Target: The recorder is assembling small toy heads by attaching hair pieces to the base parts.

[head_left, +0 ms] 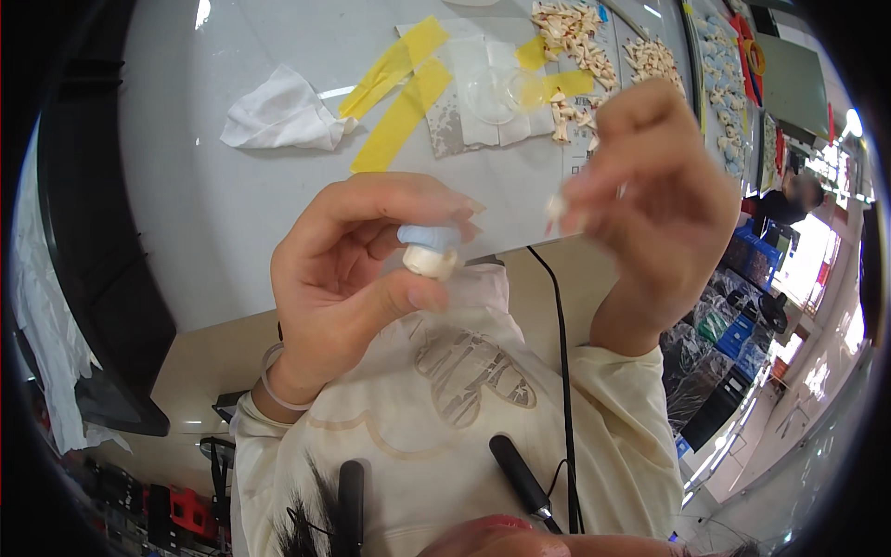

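Note:
My left hand (325, 265) is closed around a small figurine part (429, 262), with its thumb below and fingers above. The part has a pale blue, cap-like top and a cream lower section. To the right, my raised right hand (664, 200) pinches a tiny cream piece (556, 206) with a reddish tip between thumb and fingers. Motion blurs this hand and its piece, so the exact shape cannot be made out. A gap separates the two held parts, both above the near table edge.
Beyond my hands, the grey table (278, 204) bears a crumpled white cloth (283, 111), yellow tape strips (399, 116) and a clear round dish (497, 96). Heaps of small cream parts (577, 37) lie back right, with blue-and-cream figures (722, 84) farther right. A black cable (562, 353) hangs in front.

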Demonstrator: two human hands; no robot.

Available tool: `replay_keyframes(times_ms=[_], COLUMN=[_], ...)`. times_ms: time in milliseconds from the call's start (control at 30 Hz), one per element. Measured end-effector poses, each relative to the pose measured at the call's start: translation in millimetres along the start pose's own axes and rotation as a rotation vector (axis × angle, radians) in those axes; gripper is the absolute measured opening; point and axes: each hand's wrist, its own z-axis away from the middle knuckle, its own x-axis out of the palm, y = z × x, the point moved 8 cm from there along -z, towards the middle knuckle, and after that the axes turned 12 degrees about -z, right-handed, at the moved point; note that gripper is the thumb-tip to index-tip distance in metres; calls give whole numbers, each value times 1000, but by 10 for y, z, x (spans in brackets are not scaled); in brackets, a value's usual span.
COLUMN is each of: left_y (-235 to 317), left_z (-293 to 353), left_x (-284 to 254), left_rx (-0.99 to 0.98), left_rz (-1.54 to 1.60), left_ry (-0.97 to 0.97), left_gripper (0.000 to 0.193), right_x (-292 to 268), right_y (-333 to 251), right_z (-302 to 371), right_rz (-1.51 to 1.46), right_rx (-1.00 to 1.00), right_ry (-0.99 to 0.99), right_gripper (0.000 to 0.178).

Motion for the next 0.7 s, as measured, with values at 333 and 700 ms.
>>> replay_keyframes(times_ms=[333,700], left_y=[121,34], left_z=[87,124], left_x=[150,174], left_rx=[154,64], left_rz=[-275,93], left_ry=[-45,-30], left_gripper=[39,40], right_x=[232,239], right_y=[217,297], right_z=[399,518], right_rz=[-456,-655], right_rx=[200,232], right_ry=[24,82], right_gripper=[25,23])
